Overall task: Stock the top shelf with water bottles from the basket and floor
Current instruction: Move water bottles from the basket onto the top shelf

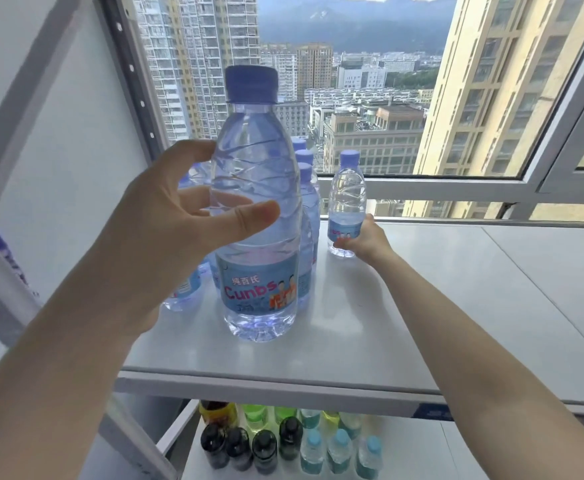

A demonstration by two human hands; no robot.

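Top shelf [422, 306]: at least six water bottles [310, 197] upright, some hidden. Left hand [166, 216] curls loosely round near bottle [259, 161], thumb in front. Right hand [365, 239], arm stretched, grips far bottle [347, 199] low.

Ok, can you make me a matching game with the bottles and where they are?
Things:
1 near bottle
2 far bottle
3 dark bottles

Places:
A on the lower shelf
B back of the top shelf, gripped by the right hand
C front of the top shelf, left hand round it

Pairs: 1-C, 2-B, 3-A
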